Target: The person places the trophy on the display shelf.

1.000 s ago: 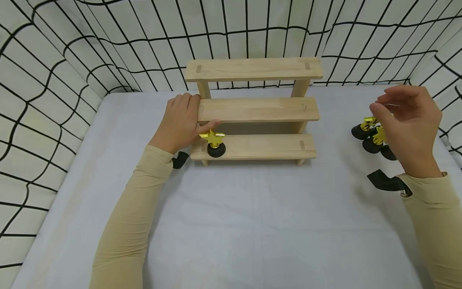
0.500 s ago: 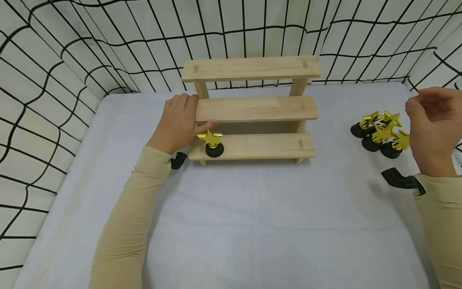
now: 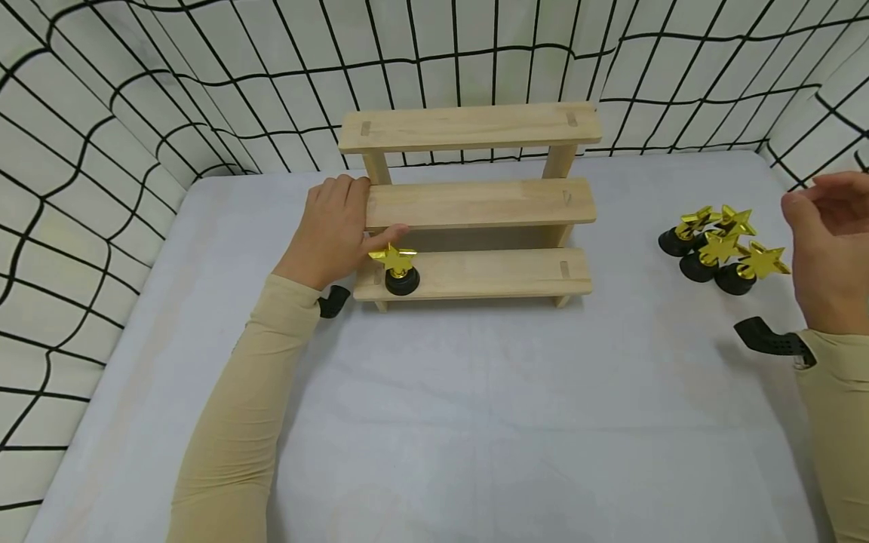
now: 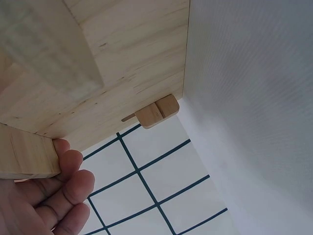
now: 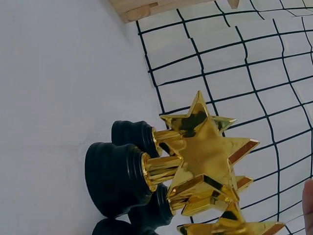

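A three-tier wooden shelf (image 3: 475,207) stands at the back of the table. My left hand (image 3: 330,230) grips the left end of its middle board; in the left wrist view its fingers (image 4: 73,188) curl round the board's end (image 4: 29,152). Just below my left thumb, a gold star trophy (image 3: 400,273) with a black base stands upright on the bottom board's left end. Several more star trophies (image 3: 736,275) are clustered on the table at the right. My right hand (image 3: 831,256) hovers beside them, fingers loosely bent, no object visible in it, partly cut off by the frame edge.
White cloth covers the table (image 3: 489,415). Black wire grid panels (image 3: 434,68) with white backing surround its back and sides. In the right wrist view the star trophies (image 5: 200,147) are close, and a corner of the shelf (image 5: 139,12) shows at the top.
My right hand has moved right, away from the trophies, uncovering more of the cluster. My left hand keeps its grip on the shelf. The head view has shifted slightly.
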### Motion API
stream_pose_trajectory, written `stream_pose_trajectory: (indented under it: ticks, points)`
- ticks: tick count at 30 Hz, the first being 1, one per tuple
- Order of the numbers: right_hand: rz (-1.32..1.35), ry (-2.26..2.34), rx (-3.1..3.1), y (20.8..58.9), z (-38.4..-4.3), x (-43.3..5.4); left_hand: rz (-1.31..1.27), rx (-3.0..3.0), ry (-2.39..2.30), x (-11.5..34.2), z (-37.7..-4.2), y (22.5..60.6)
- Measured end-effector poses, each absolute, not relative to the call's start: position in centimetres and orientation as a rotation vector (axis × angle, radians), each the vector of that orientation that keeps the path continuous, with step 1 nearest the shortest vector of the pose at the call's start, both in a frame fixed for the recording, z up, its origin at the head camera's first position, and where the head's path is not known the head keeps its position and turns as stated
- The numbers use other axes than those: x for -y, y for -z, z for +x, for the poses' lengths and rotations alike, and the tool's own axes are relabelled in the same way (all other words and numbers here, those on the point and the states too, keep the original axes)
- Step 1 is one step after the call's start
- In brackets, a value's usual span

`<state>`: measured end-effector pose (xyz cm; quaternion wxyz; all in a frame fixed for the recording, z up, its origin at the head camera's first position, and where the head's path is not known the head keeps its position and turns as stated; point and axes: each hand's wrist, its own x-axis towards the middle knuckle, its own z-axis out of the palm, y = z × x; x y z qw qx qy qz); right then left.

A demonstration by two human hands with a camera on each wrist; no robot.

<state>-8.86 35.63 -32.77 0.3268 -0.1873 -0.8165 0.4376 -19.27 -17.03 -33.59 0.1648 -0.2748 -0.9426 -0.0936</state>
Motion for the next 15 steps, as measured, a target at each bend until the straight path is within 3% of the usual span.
stream_pose_trajectory:
  ticks: [15]
  points:
    - [-0.543,-1.226,2.184,34.8,-7.9,-37.7,-0.769,2.717,0.279,16.9,-19.3,33.5]
